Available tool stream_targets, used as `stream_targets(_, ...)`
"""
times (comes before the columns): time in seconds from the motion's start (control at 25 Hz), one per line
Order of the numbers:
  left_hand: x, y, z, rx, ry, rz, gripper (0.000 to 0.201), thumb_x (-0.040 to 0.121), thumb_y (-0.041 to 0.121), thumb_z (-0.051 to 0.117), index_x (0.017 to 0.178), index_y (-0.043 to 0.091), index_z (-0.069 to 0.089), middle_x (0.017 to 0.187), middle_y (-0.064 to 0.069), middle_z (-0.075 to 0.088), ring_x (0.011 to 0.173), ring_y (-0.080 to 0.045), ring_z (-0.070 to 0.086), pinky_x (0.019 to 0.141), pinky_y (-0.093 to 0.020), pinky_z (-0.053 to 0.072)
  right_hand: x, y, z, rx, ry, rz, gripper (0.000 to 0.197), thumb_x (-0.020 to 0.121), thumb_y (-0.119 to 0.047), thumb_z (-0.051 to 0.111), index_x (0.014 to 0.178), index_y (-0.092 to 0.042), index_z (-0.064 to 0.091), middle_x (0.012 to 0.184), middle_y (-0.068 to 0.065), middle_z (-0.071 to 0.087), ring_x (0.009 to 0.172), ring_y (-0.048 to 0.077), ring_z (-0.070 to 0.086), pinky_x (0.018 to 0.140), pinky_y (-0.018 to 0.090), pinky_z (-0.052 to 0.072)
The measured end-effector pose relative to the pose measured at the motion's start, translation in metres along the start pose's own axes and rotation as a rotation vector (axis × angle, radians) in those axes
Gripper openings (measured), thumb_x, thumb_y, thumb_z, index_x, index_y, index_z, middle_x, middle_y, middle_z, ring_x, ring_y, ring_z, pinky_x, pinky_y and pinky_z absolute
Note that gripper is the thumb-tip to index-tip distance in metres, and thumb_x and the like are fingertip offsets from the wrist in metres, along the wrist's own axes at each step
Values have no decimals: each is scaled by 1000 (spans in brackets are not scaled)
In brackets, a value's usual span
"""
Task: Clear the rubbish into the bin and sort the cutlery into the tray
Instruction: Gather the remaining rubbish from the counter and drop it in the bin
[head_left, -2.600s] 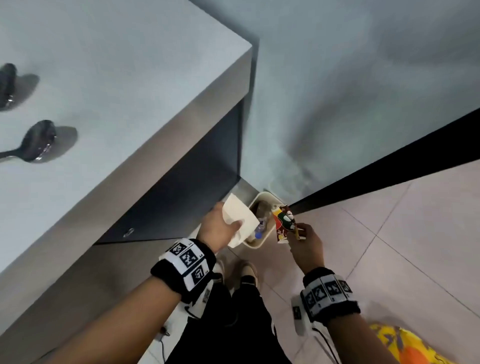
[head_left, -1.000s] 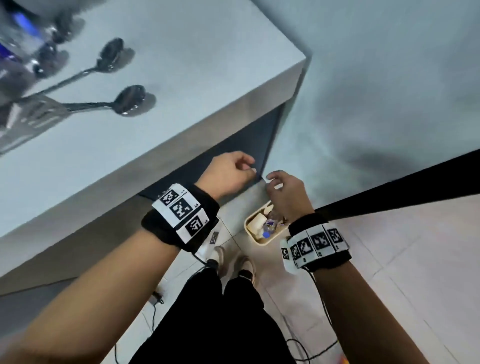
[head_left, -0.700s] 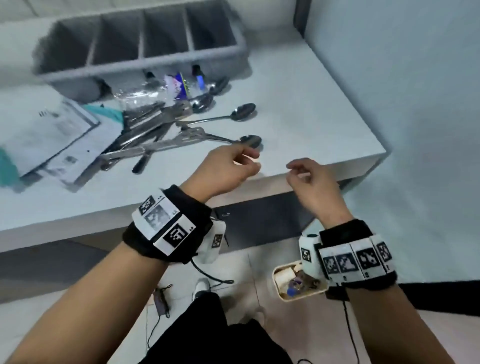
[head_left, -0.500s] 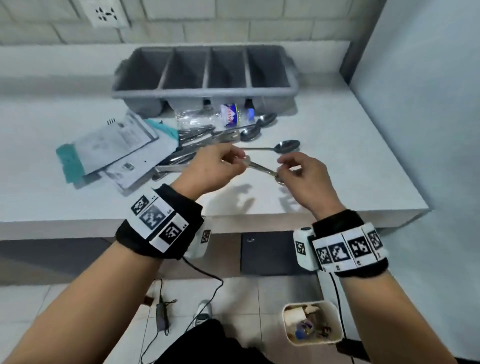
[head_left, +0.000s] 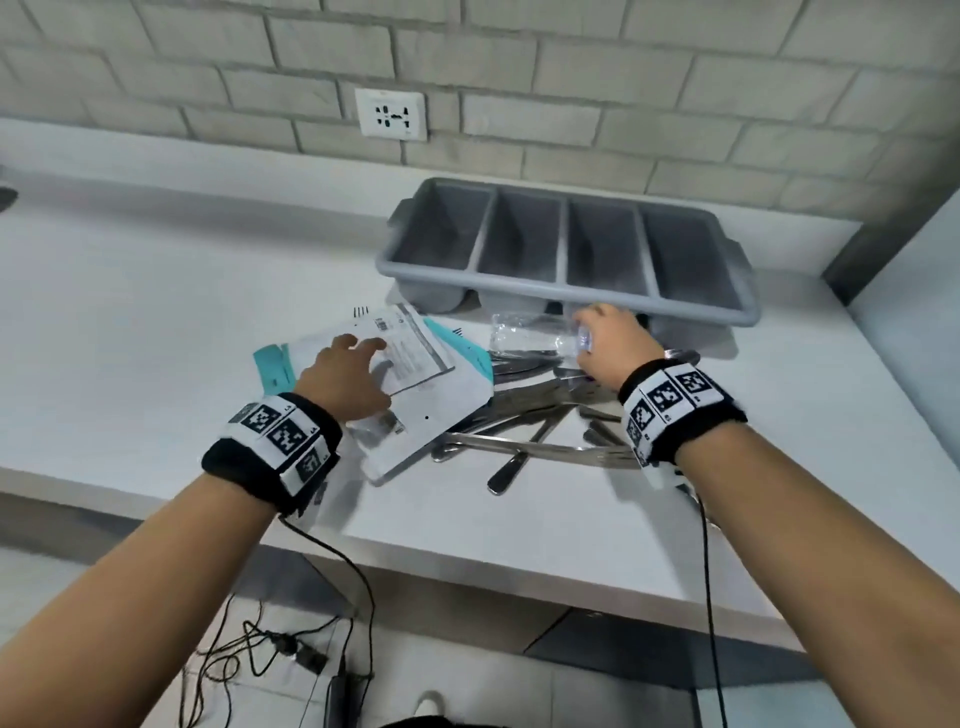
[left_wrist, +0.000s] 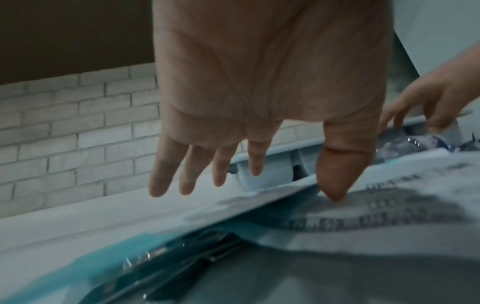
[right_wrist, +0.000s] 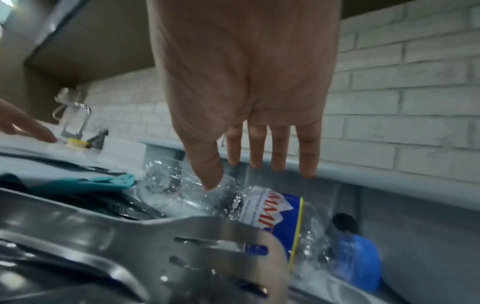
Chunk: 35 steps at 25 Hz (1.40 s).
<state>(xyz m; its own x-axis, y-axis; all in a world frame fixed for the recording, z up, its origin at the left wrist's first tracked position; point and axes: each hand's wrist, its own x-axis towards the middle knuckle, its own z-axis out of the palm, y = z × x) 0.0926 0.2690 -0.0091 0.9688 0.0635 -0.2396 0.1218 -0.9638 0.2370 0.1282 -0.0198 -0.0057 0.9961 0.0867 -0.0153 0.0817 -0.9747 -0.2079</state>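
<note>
A grey four-compartment cutlery tray stands at the back of the white counter. In front of it lies a clear plastic bottle with a blue label and cap. My right hand hovers open over it, fingers straight, thumb tip at the bottle. A pile of knives, forks and spoons lies under and beside the bottle. My left hand is spread over a stack of printed papers, its thumb tip touching the top sheet. The bin is out of view.
A teal sheet sticks out from under the papers. A brick wall with a socket backs the counter, and a grey wall closes the right side. Cables lie on the floor below the counter's front edge.
Both hands rose from the floor bin to the counter. Half a second ago they were curled above the cutlery; now the left is spread on the papers and the right over the bottle.
</note>
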Motion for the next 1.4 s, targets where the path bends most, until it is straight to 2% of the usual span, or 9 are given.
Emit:
stream_targets(0.08, 11, -10, 4, 151, -96, -30, 94, 68, 28, 72, 146, 27, 19, 150, -11, 27, 131, -36, 38, 103, -52, 41, 20, -5, 0, -148, -57, -4, 52, 84, -10, 55, 134, -15, 43, 137, 9, 47, 124, 31, 46, 100, 44, 42)
stream_targets(0.2, 23, -18, 8, 115, -173, 3, 102, 53, 24, 67, 142, 25, 18, 130, -11, 48, 109, -33, 55, 88, -49, 52, 38, -11, 2, -317, -129, 19, 51, 85, -18, 59, 133, -16, 41, 130, 12, 55, 118, 33, 53, 97, 47, 46)
stream_targets(0.4, 28, -19, 9, 199, -194, 80, 57, 59, 12, 66, 113, 15, 47, 89, -4, 61, 83, -23, 63, 75, -39, 58, 49, -15, 14, -464, -142, 47, 54, 90, -25, 52, 139, -11, 36, 136, 13, 44, 126, 32, 44, 102, 48, 39)
stream_targets(0.56, 20, -20, 1, 210, -1, 82, 38, 74, 5, 64, 107, 23, 59, 78, 3, 62, 77, -20, 62, 69, -29, 51, 45, -19, 13, -416, -123, 49, 47, 90, -28, 53, 131, -8, 41, 126, 12, 56, 114, 31, 56, 94, 43, 47)
stream_targets(0.72, 2, -15, -22, 300, 307, 169, 38, 94, 12, 36, 124, 26, 55, 102, -7, 69, 93, -29, 65, 78, -36, 48, 23, -30, -13, -293, -62, 55, 52, 81, -27, 64, 126, -11, 42, 117, 11, 61, 102, 31, 61, 89, 43, 50)
stream_targets(0.88, -38, 12, -48, 225, 497, 275, 48, 87, 5, 40, 124, 30, 56, 101, -7, 70, 90, -33, 65, 72, -36, 45, -27, -31, -42, -44, 102, 86, 66, 75, -29, 68, 131, -12, 38, 129, 10, 53, 114, 30, 54, 102, 46, 41)
stream_targets(1.04, -106, 77, -49, 88, 630, 466, 57, 79, -2, 47, 123, 32, 59, 90, -9, 72, 72, -36, 65, 53, -31, 34, -113, 8, -55, 290, 368, 187, 58, 80, -39, 60, 127, -11, 41, 122, 10, 54, 106, 29, 58, 92, 43, 49)
stream_targets(1.24, -173, 165, -1, -297, 490, 783, 48, 80, 6, 48, 120, 27, 62, 85, -10, 73, 70, -35, 64, 55, -30, 40, -244, 75, -39, 699, 552, 497, 63, 84, -36, 58, 135, -9, 35, 119, 3, 47, 76, 12, 54, 67, 12, 39)
stream_targets(1.4, -217, 231, 69, -605, 121, 881, 39, 80, 8, 45, 111, 19, 66, 78, -4, 69, 71, -22, 61, 57, -21, 34, -345, 133, 0, 816, 721, 695, 61, 78, -36, 50, 130, -6, 39, 113, 9, 54, 94, 21, 57, 80, 23, 38)
